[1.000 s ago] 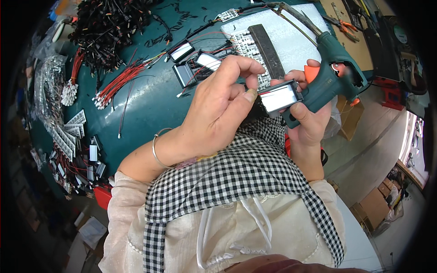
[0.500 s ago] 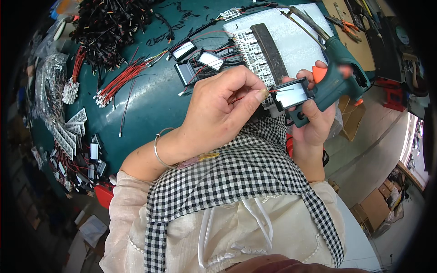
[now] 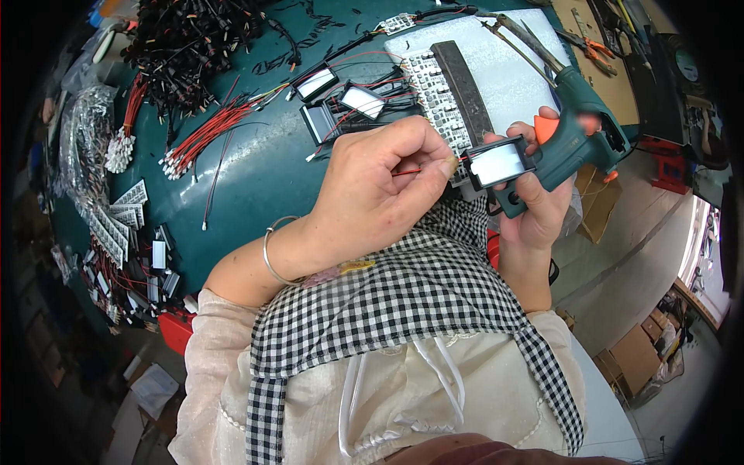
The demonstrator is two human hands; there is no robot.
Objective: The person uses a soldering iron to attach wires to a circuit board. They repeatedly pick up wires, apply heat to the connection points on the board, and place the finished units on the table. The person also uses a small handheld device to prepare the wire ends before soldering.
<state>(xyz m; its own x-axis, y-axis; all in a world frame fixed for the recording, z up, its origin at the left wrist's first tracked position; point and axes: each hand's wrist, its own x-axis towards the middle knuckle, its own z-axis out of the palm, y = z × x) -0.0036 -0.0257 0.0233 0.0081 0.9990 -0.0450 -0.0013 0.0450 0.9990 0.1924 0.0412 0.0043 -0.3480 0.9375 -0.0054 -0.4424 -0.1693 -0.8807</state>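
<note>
My right hand (image 3: 540,203) is closed around a small black-framed module (image 3: 497,164) with a shiny silver face, its thumb at the module's lower edge. The same hand also has hold of a green soldering gun (image 3: 570,128) with an orange trigger, its metal tip pointing away up and left. My left hand (image 3: 380,174) pinches a thin red wire (image 3: 406,172) beside the module's left edge. The wire's end between finger and thumb is hidden. Just beyond both hands lies a row of white circuit boards (image 3: 438,97) along a dark metal bar (image 3: 463,89).
A white foam sheet (image 3: 515,101) lies beneath the bar. More silver-faced modules (image 3: 362,101), red wire bundles (image 3: 203,142) and a heap of black cables (image 3: 186,54) cover the green table (image 3: 256,186). Orange-handled pliers (image 3: 597,50) rest at the far right.
My left fingers have drawn slightly away from the module, and the wire ends over its silver face no longer show. The right hand holds nearly still.
</note>
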